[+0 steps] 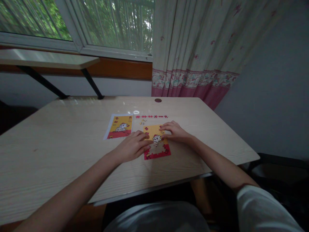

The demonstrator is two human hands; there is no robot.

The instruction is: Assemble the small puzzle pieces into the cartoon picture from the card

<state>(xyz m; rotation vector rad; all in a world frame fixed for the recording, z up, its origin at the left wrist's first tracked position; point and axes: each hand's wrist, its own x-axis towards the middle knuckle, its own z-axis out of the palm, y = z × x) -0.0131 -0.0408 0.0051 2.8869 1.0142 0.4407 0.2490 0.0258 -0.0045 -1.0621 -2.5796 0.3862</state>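
Note:
A partly assembled jigsaw puzzle [156, 129] lies on the desk in front of me, yellow above and red below, with a white cartoon animal in a red hat. A gap in its lower middle shows bare desk. My left hand [134, 145] rests at its left side, fingers stretched over the edge and thumb near the gap. From the right, my right hand [177, 132] lies with spread fingertips on the puzzle's right edge. Red loose pieces [151, 116] form a row behind it, and white-and-yellow loose pieces [143, 122] lie just in front of that row.
To the left of the puzzle lies a printed reference picture [120, 126] of the same design. The wooden desk [72, 141] has a round dark cable hole [158, 100] at the back. A raised shelf [48, 59] stands at the back left; a curtain [193, 64] hangs behind.

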